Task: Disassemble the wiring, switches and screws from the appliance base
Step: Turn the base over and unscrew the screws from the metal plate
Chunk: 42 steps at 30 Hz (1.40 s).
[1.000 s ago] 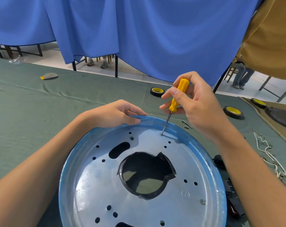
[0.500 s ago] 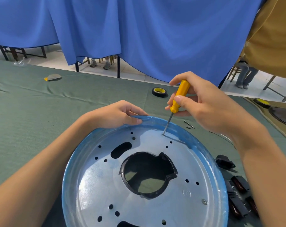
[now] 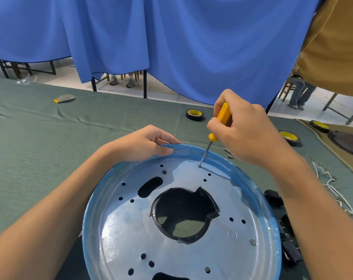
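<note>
Green cloth tabletop (image 3: 40,158), round shiny metal appliance base (image 3: 131,229) at its near edge. Left hand (image 3: 139,144) pinching far rim. Right hand (image 3: 246,134) wrapped round yellow-handled screwdriver (image 3: 222,116), tip on small screw (image 3: 199,166) nearby. Could slip if tilted and poke left hand

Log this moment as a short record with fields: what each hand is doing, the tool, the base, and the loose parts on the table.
left grip: hand pinches the far rim of the appliance base
right grip: hand wrapped round the yellow screwdriver
tool tip: on a screw near the far rim
second screw: in the base, near right
loose parts: white wires and black switches on the green cloth, right of the base
also: tape roll beyond the base
</note>
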Motion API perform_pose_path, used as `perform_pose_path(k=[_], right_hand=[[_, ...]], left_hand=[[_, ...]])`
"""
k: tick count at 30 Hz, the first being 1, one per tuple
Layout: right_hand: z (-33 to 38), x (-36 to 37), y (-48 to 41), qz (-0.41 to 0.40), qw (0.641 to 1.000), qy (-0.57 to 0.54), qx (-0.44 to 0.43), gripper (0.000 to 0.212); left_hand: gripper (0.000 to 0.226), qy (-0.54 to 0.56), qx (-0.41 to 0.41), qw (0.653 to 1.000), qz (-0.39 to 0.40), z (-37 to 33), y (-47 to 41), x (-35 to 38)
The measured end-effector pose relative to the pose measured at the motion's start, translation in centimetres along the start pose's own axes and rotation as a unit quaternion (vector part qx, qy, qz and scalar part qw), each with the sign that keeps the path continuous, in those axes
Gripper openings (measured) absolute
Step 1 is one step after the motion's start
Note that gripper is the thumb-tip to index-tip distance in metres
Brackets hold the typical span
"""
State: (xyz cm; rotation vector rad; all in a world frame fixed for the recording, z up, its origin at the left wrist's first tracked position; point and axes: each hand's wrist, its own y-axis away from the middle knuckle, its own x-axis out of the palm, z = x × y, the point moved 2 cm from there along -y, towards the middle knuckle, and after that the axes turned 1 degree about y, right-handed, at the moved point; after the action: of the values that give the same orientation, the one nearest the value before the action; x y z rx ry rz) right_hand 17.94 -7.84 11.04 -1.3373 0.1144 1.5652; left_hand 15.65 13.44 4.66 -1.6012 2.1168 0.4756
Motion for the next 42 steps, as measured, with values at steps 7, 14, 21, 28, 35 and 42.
perform_pose_path(k=[7,14,21,28,35,42], right_hand=[[0.7,-0.1,0.1,-0.015,0.999,0.032,-0.004,0.023],[1.4,-0.1,0.0,0.034,0.998,0.042,0.024,0.024],[1.3,-0.1,0.1,0.027,0.998,0.018,0.05,0.018],[1.7,0.5,0.4,-0.01,0.999,0.032,0.01,0.032],[1.0,0.5,0.2,0.008,0.999,0.041,-0.005,0.02],[1.1,-0.1,0.2,-0.024,0.998,0.058,0.0,0.018]], left_hand=[[0.026,-0.013,-0.004,1.0,-0.023,-0.1,0.2,0.2],[0.027,-0.011,-0.011,0.999,-0.029,-0.2,0.4,0.3],[0.027,-0.01,-0.014,1.0,-0.025,-0.1,0.3,0.3],[0.027,-0.003,-0.011,1.0,-0.018,-0.1,0.4,0.3],[0.027,0.007,-0.005,1.0,-0.011,0.1,0.2,0.3],[0.028,0.007,-0.004,1.0,-0.013,0.3,0.2,0.2]])
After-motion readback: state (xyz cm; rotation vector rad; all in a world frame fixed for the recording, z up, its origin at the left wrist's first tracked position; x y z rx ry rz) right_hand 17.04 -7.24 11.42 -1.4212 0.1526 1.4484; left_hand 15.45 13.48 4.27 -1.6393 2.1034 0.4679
